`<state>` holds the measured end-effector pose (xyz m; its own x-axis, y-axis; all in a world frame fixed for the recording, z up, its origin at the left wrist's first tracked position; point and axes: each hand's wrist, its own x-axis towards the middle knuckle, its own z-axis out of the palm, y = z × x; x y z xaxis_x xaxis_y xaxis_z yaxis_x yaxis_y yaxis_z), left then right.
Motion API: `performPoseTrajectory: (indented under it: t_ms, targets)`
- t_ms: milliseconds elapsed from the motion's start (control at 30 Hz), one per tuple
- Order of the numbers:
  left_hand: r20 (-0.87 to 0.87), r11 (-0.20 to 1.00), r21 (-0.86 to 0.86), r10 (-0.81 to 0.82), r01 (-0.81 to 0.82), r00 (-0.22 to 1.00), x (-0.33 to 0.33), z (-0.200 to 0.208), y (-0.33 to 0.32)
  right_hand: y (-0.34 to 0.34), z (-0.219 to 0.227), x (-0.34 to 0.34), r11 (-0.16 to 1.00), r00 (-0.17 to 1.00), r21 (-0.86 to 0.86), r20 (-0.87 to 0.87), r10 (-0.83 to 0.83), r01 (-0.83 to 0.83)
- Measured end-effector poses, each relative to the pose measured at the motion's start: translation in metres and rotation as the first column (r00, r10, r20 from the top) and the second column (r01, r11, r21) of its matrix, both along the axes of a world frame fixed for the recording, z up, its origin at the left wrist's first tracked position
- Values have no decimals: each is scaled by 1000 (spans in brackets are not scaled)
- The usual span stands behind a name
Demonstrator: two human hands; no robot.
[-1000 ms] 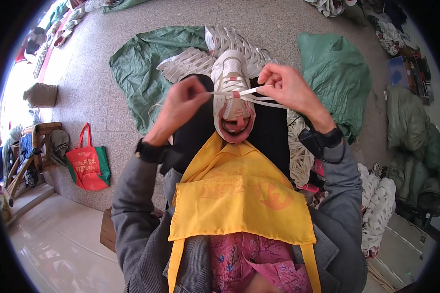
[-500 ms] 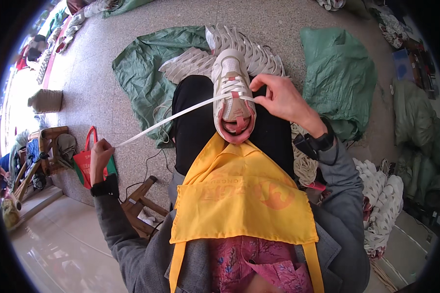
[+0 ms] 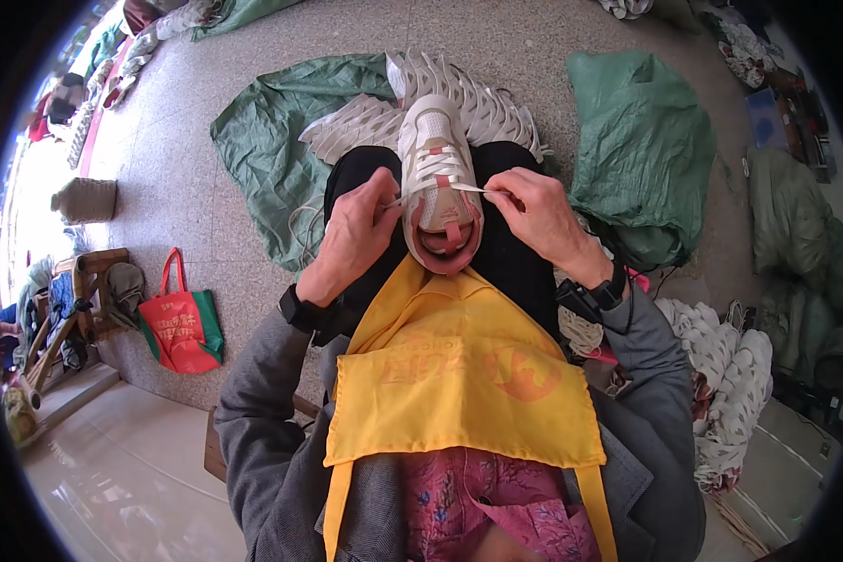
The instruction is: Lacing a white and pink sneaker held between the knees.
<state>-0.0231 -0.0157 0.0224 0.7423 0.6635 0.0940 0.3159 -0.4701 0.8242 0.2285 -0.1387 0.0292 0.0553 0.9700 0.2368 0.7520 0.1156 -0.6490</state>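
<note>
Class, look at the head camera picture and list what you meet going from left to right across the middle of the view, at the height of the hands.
Red and green tote bag → left hand pinching the white lace → beige and pink sneaker on the lap → right hand pinching the lace → green sack.

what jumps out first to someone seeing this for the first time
A beige and pink sneaker sits on the person's lap at centre, with the left hand and right hand pinching its white lace from either side. Just below spreads a bright yellow apron, and green sacks lie on the floor beyond.
</note>
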Motion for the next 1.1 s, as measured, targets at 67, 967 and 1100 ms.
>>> performPoseTrajectory:
  t_ms: [67,967,1100]
  targets:
    - [22,990,143,-24,21,999,3,-2,4,2,0,3,999,999,38,39,-2,0]
    - [-317,921,240,374,-308,871,-182,-1,51,-122,-11,206,792,794,-125,-49,-606,597]
    - [-357,881,310,457,-359,815,-233,-9,73,-145,-22,236,762,765,-146,-47,-642,630]
